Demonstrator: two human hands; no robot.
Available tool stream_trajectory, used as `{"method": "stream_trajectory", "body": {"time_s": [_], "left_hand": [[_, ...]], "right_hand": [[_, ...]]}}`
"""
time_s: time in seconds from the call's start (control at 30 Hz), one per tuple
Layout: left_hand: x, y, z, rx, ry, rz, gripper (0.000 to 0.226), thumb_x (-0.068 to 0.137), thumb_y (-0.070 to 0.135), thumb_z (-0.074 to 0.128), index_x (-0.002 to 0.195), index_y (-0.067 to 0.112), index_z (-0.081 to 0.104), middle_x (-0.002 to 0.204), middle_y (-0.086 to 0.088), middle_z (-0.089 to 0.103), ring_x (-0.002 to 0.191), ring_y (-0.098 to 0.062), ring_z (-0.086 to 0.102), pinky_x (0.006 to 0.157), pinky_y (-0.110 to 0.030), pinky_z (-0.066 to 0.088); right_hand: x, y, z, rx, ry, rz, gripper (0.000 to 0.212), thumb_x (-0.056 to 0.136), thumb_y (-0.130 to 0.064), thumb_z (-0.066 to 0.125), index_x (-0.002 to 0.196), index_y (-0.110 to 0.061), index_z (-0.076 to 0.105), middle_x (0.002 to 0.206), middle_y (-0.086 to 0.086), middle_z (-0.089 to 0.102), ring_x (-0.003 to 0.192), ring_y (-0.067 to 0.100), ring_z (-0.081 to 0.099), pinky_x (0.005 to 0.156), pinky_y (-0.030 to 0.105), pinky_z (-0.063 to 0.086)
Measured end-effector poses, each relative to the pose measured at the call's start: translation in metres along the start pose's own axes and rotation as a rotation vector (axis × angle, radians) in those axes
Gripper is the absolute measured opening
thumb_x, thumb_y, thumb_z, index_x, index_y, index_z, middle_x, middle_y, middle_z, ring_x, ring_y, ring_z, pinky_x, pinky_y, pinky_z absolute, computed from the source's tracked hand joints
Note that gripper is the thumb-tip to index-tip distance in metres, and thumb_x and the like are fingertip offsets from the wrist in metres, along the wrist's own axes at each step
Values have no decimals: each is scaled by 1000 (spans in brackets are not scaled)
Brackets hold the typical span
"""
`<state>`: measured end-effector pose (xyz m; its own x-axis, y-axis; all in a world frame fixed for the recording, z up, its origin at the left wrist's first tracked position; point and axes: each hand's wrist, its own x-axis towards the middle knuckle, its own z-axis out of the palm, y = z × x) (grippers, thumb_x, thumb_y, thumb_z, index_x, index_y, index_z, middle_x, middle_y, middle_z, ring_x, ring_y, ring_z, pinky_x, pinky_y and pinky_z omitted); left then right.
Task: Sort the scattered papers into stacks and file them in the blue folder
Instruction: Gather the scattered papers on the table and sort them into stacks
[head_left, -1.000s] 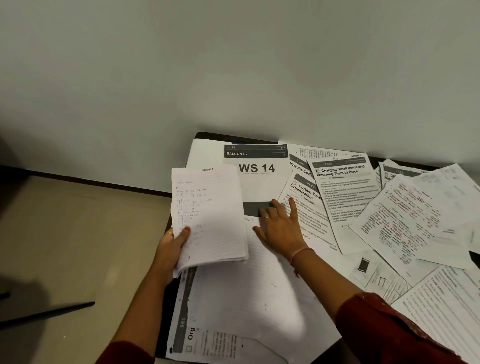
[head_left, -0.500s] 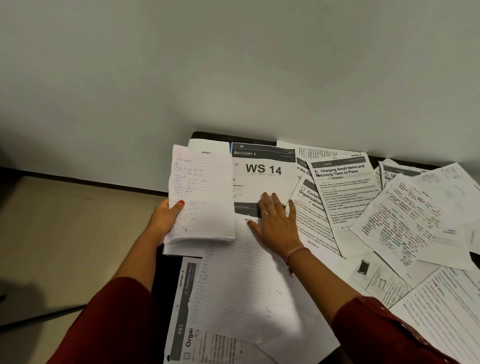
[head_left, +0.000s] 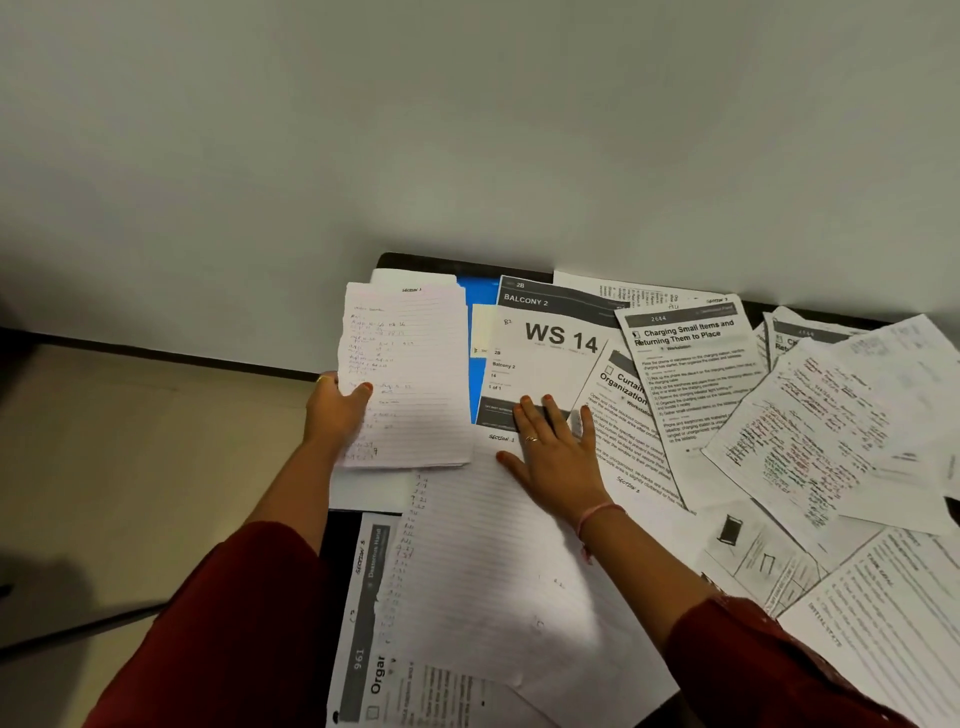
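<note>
Dark table (head_left: 415, 260) set against pale grey-green wall (head_left: 467, 130); only back edge and left rim exposed. Beige floor (head_left: 130, 467) seen at left, bordered by dark skirting strip (head_left: 156, 351) along wall base. Thin dark rod-like object (head_left: 78, 631) laid on floor lower left, possibly a cable.

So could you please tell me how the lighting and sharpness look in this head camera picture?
Head view: dim, even light; the right hand throws a soft shadow on the lined sheet; the WS 14 sheet reads sharply, while the marked-up pages at the right edge blur; the table's far edge bows from the wide lens.
</note>
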<state>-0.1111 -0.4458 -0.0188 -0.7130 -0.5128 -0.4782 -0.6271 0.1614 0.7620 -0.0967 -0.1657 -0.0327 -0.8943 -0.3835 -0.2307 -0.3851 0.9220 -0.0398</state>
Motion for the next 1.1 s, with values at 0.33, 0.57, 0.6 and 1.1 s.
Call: {"method": "stream_trajectory", "body": {"time_s": [0.33,0.57,0.6,1.1], "left_hand": [[22,22,11,45,-18,27,44,93,22,61,130,6,42,120,-14,61,105,-34,60,78,-38,49],[33,27,23,118,-101,37,44,90,8,61,130,7,43,122,-15,61,86,-27,62,67,-34,53],[33,28,25,144,-85,48,45,90,6,61,130,6,41,126,-14,59,100,-30,61,79,-37,53],[-16,21,45,311,174,134,67,87,2,61,145,1,29,152,-18,18,137,-35,22,110,-43,33]], "right_hand": [[-19,21,11,-15,2,-8,68,95,-61,20,143,-18,42,148,-1,43,140,23,34,111,52,1],[-31,36,16,-7,-33,6,67,95,-62,20,140,-20,46,145,-3,47,138,23,37,110,49,6],[-32,39,17,-8,-46,0,67,95,-62,21,143,-20,42,148,-3,43,141,22,33,110,49,2],[-53,57,12,347,106,90,55,97,-50,32,148,-29,31,157,-8,24,147,12,7,113,40,5]]}}
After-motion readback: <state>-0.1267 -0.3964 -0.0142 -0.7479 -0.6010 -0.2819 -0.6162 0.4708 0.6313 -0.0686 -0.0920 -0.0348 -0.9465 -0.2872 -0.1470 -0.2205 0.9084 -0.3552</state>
